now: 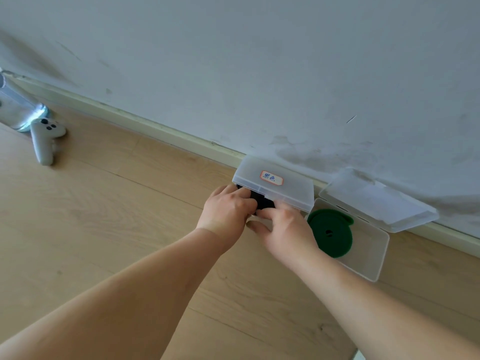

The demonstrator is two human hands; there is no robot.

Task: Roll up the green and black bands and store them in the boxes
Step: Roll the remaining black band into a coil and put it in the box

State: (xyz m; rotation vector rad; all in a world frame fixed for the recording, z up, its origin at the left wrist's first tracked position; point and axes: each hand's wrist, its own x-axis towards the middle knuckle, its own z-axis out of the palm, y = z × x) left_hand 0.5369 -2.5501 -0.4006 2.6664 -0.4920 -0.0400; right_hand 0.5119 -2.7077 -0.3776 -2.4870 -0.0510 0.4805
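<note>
White controller (44, 140) lies far left of the labelled box (285, 193). At the box's front, left hand (228, 210) and right hand (287, 229) both grip the black band (262, 201), half inside it. Just right, the green band (330, 233) lies coiled in an open box (370, 258).

Scuffed white wall (259, 61) — wood floor (104, 216)

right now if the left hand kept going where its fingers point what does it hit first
The left hand would first meet the black band, which it seems to be holding already.
</note>
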